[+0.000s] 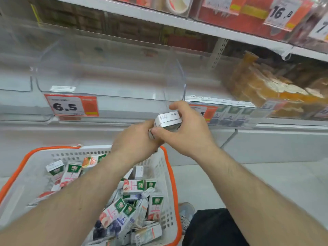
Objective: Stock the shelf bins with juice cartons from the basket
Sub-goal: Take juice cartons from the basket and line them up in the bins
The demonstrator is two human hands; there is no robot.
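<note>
A juice carton is gripped between left hand and right hand, fingers curled, apparently for transfer toward the clear bin.

Clear bin: interior open, entry over low front lip. Divider wall bounds right side. Right bin: front row filled with cartons. Upper shelf limits headroom. Basket crowded with loose cartons.

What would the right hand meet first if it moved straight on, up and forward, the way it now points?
Probably the clear front wall of the bin above the 6.5 price tag. The right hand grips a carton just below that rim, though depth is unclear.
</note>
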